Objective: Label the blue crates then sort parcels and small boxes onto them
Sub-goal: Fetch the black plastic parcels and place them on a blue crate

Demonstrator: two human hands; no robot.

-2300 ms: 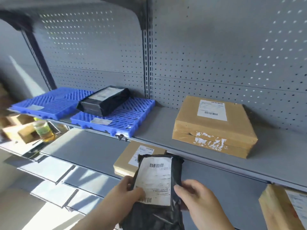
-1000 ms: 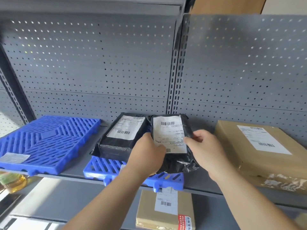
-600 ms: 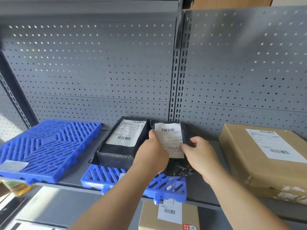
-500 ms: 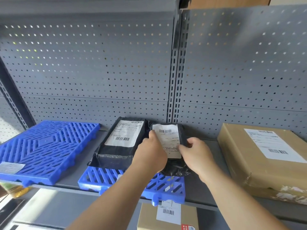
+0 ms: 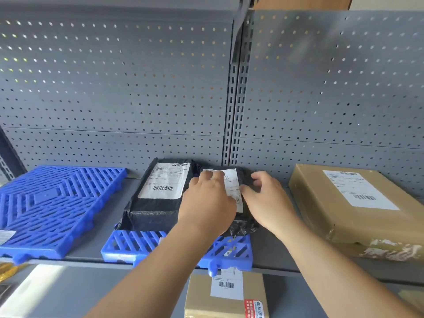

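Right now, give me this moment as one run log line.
small black parcel | on right blue crate | beside large black parcel | left hand grips it | right hand grips it

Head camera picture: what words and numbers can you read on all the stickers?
No text is readable.
Label on left black parcel: barcodes, print too small.
Label on right black parcel: partly under left hand, too small.
Label on brown box: barcodes, print blurred.
Label on lower box: barcode only.
Red sticker there: white Chinese characters, blurred.
Label on left blue crate: blurred.
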